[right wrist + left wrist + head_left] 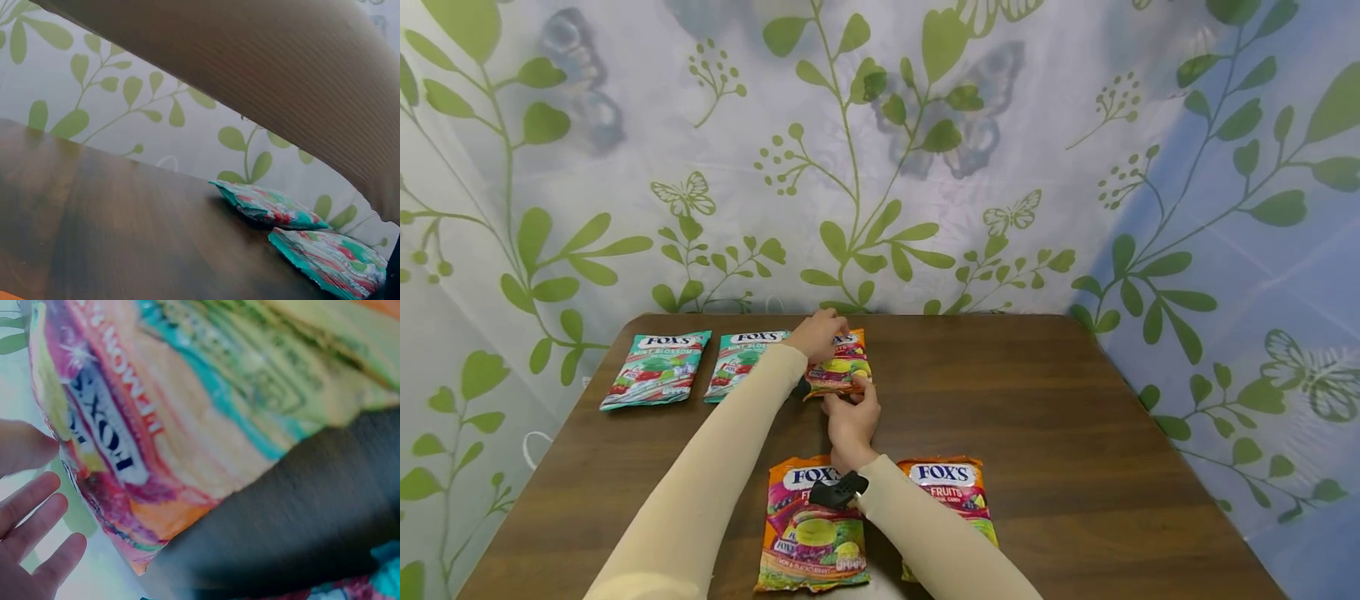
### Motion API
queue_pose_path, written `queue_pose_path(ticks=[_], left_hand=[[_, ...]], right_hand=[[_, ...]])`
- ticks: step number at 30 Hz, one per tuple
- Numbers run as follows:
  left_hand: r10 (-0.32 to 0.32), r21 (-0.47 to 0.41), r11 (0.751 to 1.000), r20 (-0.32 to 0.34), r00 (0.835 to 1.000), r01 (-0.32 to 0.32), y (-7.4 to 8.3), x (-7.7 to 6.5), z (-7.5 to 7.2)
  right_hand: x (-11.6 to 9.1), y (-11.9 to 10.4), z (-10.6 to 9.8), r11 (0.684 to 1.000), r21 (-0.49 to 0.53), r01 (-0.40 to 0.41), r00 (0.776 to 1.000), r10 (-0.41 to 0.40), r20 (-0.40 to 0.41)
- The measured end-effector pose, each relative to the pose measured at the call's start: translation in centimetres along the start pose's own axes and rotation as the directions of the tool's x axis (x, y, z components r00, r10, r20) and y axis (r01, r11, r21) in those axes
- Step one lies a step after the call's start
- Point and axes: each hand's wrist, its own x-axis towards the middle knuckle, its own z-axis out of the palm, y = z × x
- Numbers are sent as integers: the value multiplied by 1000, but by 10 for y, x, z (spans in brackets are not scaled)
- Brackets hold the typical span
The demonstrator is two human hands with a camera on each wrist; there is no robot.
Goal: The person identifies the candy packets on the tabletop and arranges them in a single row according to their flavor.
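An orange Fox's candy bag [844,367] lies by the far table edge, between both hands. My left hand [820,335] is at its top edge. In the left wrist view one digit touches the printed wrapper [119,425], and the other fingers [47,509] stand spread beside it. My right hand [854,421] grips the bag's lower edge, fingertips at the right corner. Left of it lie two teal Mint Blossom bags, one at the far left [657,369] and one [730,375] partly covered by the left arm.
Two more orange Fox's bags lie near the front, one on the left [812,542] and one [951,483] partly under the right forearm. Brown wooden table [1037,417] extends to the right. A leaf-patterned curtain [880,167] hangs behind.
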Motion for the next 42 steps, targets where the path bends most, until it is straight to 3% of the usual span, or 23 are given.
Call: queue_pose_path(ticks=[4,11,18,24,32,37,42], left_hand=[[19,-8,1000,-29,999,-19,1,-3,-2],[53,-62,996,-66,996,-57,6,-15,-14],[80,-121,989,-89,993,-90,9,-38,-25],[91,-178,978,-90,992,-106,13,-58,-34],[102,-387,915,-45,994,-112,28,-85,-39],[117,-448,888,-10,993,-109,38,-110,-42],[105,-563,824,43,994,-62,42,-137,-45]], right_hand=[[-1,-1,-5,998,56,-29,999,28,29],[2,-7,-14,993,112,24,995,-34,90],[6,-20,-36,999,12,46,966,-48,254],[6,-34,-58,987,-109,115,918,-64,391],[7,-49,-86,946,-237,219,832,-54,553],[4,-53,-99,895,-319,313,761,-35,648],[0,-51,-110,811,-411,416,732,-31,681]])
